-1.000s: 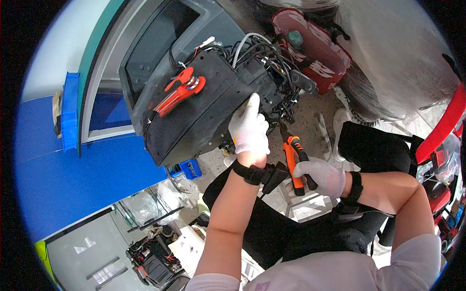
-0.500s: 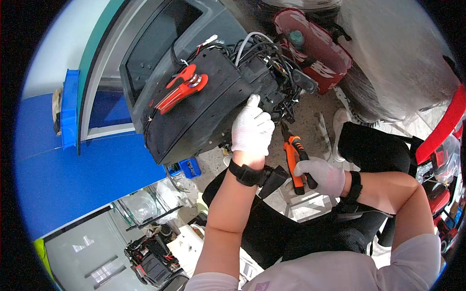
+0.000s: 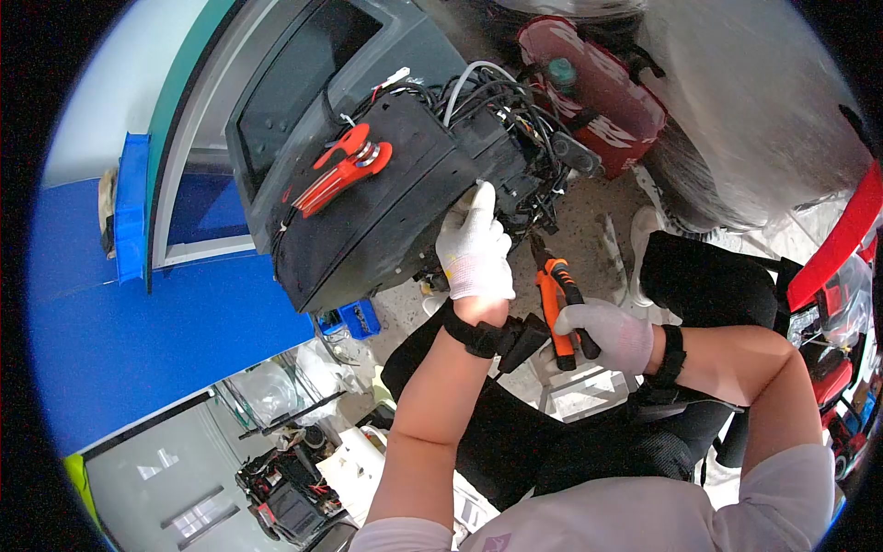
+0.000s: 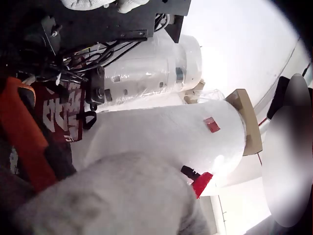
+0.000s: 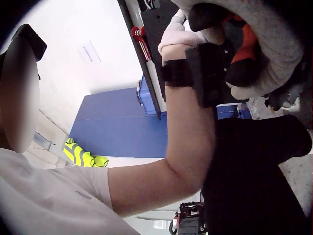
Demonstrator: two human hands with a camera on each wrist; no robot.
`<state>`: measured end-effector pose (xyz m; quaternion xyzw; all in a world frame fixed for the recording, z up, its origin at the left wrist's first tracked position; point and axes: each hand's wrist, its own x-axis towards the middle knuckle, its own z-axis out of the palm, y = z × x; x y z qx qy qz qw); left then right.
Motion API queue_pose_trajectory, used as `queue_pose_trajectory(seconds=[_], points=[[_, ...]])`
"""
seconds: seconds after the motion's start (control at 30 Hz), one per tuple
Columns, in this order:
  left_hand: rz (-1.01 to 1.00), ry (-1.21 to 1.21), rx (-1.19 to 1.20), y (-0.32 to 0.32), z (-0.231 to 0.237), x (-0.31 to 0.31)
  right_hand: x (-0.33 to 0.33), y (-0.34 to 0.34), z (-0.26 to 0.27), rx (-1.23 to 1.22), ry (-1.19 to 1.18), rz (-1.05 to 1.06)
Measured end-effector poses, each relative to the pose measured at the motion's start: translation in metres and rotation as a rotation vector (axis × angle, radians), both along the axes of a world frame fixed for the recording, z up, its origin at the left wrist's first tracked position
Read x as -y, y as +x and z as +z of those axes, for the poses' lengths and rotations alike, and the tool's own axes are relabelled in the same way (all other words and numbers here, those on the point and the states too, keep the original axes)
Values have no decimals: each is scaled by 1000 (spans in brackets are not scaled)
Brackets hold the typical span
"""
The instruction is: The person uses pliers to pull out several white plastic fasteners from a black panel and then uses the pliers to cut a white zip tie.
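Note:
A black panelled housing [image 3: 405, 175] with bundled cables [image 3: 543, 120] at its right end fills the upper middle of the head view. My white-gloved left hand [image 3: 474, 248] grips its lower edge, thumb extended along the rim and fingers curled. In the left wrist view, gloved fingertips [image 4: 88, 3] show at the top against a black panel. My gloved right hand [image 3: 612, 336] holds orange-and-black pliers [image 3: 555, 299] by the handles, their jaws pointing up just below the cables. The right wrist view shows that hand wrapped around the orange grip [image 5: 248, 44].
A red-handled tool [image 3: 345, 173] lies on top of the housing. Small blue bins [image 3: 359, 319] sit below its left end. A dark red patterned bag [image 3: 593, 97] and plastic-wrapped bulky items [image 3: 745, 110] stand at the upper right. A blue table [image 3: 166, 340] extends at left.
My left hand shifts slightly along the housing's edge and its thumb and fingers change position. The housing moves a little with it. My right hand and the pliers stay almost still.

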<state>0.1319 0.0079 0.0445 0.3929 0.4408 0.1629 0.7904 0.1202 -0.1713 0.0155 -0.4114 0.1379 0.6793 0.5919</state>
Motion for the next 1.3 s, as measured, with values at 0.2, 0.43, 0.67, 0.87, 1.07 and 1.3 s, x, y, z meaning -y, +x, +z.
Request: queue_pose_trajectory(seconds=[0.2,0.43,0.67,0.87,1.07,1.3], points=[[25,180,-127,13,-8,1,6,-8,-18,31,102,-2],[103,77,85,13,-17,3,9,-7,-18,22,193,10],[27,45,52,9,-6,3,-1,0,13,-29,49,-43],[-31,-448,281,5,-11,-9,3,8,21,-8,59,39],[-124,-763,643,3,-24,-13,6,8,16,734,186,174],[-113,-930,733,5,-28,-13,-1,10,19,105,-73,71]])
